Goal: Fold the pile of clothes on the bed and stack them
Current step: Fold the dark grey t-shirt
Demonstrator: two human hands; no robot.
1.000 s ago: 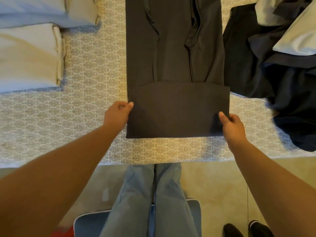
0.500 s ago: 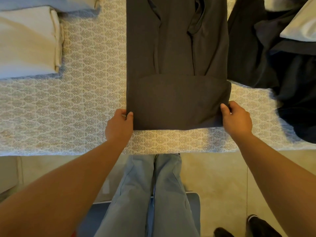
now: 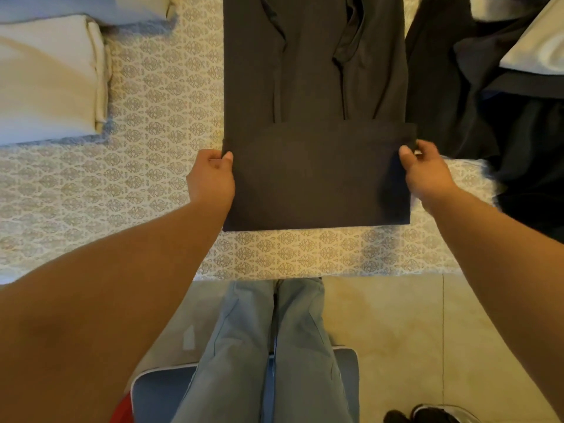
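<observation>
my left hand [image 3: 210, 175] and right hand [image 3: 427, 172] pinch the dark garment [image 3: 314, 117]'s folded end; its length runs straight away from me.

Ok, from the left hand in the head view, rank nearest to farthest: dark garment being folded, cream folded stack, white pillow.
1. Dark garment: gripped by the left hand.
2. Cream folded stack: far left.
3. White pillow: far right corner.

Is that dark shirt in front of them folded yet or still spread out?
Partly folded. The dark shirt's sides are turned in and its bottom flap lies doubled over, held by both hands.
</observation>
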